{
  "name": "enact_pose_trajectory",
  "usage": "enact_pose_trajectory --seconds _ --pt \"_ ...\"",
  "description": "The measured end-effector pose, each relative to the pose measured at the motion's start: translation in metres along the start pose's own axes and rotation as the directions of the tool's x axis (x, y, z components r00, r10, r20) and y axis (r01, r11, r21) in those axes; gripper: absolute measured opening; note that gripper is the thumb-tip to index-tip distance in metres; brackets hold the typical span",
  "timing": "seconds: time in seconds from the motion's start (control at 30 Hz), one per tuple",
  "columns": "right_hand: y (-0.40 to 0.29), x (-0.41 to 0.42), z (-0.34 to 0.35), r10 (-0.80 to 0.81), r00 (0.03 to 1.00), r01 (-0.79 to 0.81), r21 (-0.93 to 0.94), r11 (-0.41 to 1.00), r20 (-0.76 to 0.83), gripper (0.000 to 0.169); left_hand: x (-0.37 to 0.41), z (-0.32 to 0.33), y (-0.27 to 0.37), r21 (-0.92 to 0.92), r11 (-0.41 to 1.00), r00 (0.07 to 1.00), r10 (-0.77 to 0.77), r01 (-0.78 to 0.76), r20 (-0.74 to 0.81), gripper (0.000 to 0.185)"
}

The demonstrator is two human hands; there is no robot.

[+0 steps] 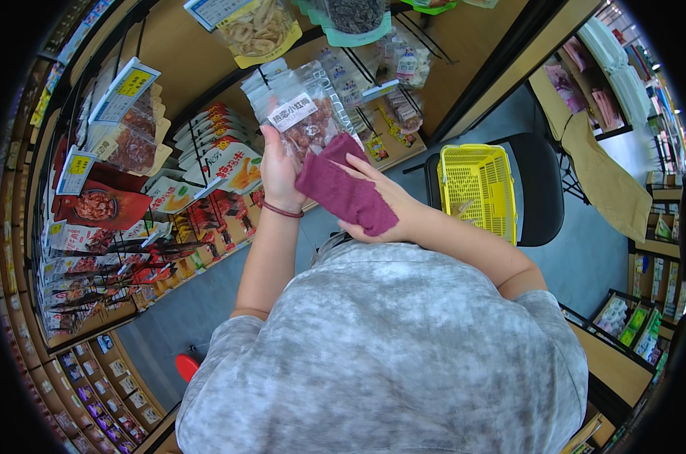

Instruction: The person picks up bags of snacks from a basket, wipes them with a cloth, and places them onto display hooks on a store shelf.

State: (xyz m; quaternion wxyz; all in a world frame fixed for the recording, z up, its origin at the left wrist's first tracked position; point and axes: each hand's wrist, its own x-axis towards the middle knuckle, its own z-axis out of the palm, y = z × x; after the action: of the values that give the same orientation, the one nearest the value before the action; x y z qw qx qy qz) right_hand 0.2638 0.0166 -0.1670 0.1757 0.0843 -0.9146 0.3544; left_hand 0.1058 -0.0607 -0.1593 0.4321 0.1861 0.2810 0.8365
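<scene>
A clear plastic bag of dried red plums with a white printed label is in front of me at the rack. My left hand grips it along its left side, thumb up. A maroon cloth is in my right hand, its folds lying over the lower part of the bag. More clear bags of the same kind hang right behind this one; whether the held bag is still on its hook is hidden.
Hanging snack bags and price tags jut out on the left. Banana chip and dark dried fruit bags hang above. To the right, a yellow plastic basket stands on a black chair. Part of a red round object shows lower left.
</scene>
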Motion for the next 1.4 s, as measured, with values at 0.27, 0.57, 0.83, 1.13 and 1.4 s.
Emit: enact_pose_trajectory --seconds 0.27,0.57,0.83,1.13,1.4 --pt "0.041 -0.029 0.004 0.626 0.765 -0.269 0.808 0.525 -0.152 0.044 -0.001 0.014 0.029 -0.072 0.985 0.987 0.158 -0.155 0.042 0.056" --pt "0.002 0.015 -0.038 0.450 0.777 -0.029 0.690 0.723 -0.439 0.045 -0.019 0.018 -0.001 0.019 1.000 1.000 0.012 -0.012 0.006 0.056" --pt "0.008 0.028 -0.017 0.100 0.920 -0.041 0.161 0.986 -0.380 0.051 -0.006 0.009 -0.008 0.015 1.000 0.998 -0.002 0.003 -0.065 0.060" --pt "0.007 0.011 -0.010 0.170 0.935 -0.101 0.226 0.969 -0.312 0.050 -0.006 -0.001 0.000 -0.005 1.000 0.997 -0.011 0.010 -0.075 0.061" --pt "0.006 0.059 -0.001 0.066 0.970 -0.098 -0.129 0.987 -0.232 0.054 -0.015 0.003 -0.004 -0.084 0.964 0.964 -0.259 0.254 -0.063 0.081"
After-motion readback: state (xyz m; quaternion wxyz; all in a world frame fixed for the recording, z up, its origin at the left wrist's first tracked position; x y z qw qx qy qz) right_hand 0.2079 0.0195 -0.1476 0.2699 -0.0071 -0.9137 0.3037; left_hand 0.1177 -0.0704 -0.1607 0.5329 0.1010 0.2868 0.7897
